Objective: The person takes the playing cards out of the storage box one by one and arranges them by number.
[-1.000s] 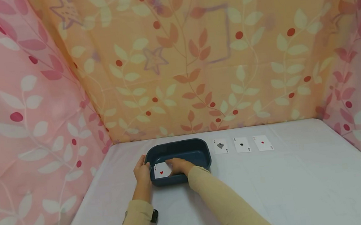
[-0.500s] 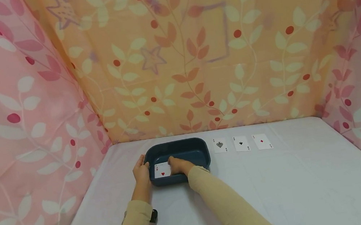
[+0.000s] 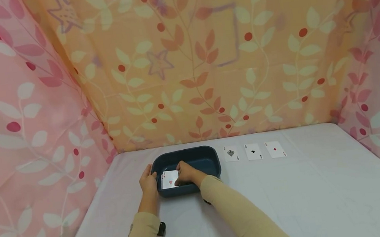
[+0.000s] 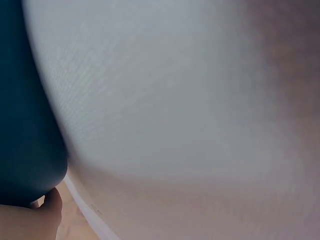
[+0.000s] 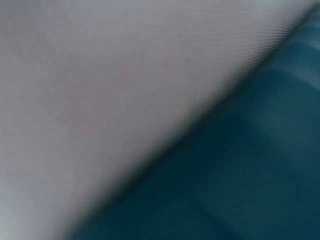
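L hand (image 3: pixel 148 179) gripped blue tray (image 3: pixel 183 190) at one end — R hand (image 3: pixel 187 173) inside, prob. pinching heart card (image 3: pixel 169 179) — fingertips part-hidden.

Head view: light is subdued and diffuse, its source not determinable; the orange leaf-print curtain (image 3: pixel 191 53) reads warm, the white-covered table (image 3: pixel 306 187) greyish. Faint, soft-edged shadows fall between the beige sleeves (image 3: pixel 251 215). The dark-blue dish (image 3: pixel 183 191) is deeply shaded inside; on the ace of hearts (image 3: pixel 169 180), the pip appears pale. Wide-angle stretching affects the pink curtain (image 3: pixel 29 122) toward 9 o'clock. Left wrist view: cloth out of focus, with fine rippling toward 10 o'clock and brownish darkening at 2. Right wrist view: heavily blurred; dish edge smeared, brighter cloth toward 8 o'clock.
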`<state>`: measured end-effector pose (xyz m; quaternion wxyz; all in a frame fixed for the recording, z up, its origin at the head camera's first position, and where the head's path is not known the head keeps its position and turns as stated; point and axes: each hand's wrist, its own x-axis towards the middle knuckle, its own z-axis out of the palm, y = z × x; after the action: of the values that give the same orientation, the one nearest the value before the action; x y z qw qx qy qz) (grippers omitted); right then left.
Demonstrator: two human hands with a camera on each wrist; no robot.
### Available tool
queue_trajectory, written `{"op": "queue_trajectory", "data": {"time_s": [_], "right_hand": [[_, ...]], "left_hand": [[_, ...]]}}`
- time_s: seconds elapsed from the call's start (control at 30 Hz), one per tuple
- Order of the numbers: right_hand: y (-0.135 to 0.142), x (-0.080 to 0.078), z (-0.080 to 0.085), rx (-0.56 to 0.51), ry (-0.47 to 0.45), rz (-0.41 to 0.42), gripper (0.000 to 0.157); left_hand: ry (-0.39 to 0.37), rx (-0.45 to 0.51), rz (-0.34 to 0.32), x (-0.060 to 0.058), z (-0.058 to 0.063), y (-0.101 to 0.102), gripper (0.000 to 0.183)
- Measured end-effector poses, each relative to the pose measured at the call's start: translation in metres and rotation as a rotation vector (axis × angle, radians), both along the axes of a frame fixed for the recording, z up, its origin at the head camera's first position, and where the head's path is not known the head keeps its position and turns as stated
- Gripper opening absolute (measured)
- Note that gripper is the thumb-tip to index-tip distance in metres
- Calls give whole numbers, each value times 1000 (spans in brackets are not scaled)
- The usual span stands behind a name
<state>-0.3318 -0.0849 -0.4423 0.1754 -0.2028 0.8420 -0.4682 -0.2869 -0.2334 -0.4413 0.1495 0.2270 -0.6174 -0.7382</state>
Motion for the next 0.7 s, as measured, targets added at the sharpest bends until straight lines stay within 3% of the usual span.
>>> {"op": "queue_trajectory", "data": {"time_s": [0.23,0.37,0.7], "right_hand": [[6,-3,3,-281,-148,-88,41],[17,-5,10,-380,-177,-137,42],[49,-4,32,-381,-178,-168,45]], "left_hand": [[-15,-8,-5,0,-2,0,51],[-11,-11,-13,0,-1,1,51],[6,-9,-12,2,2,-2,53]]}}
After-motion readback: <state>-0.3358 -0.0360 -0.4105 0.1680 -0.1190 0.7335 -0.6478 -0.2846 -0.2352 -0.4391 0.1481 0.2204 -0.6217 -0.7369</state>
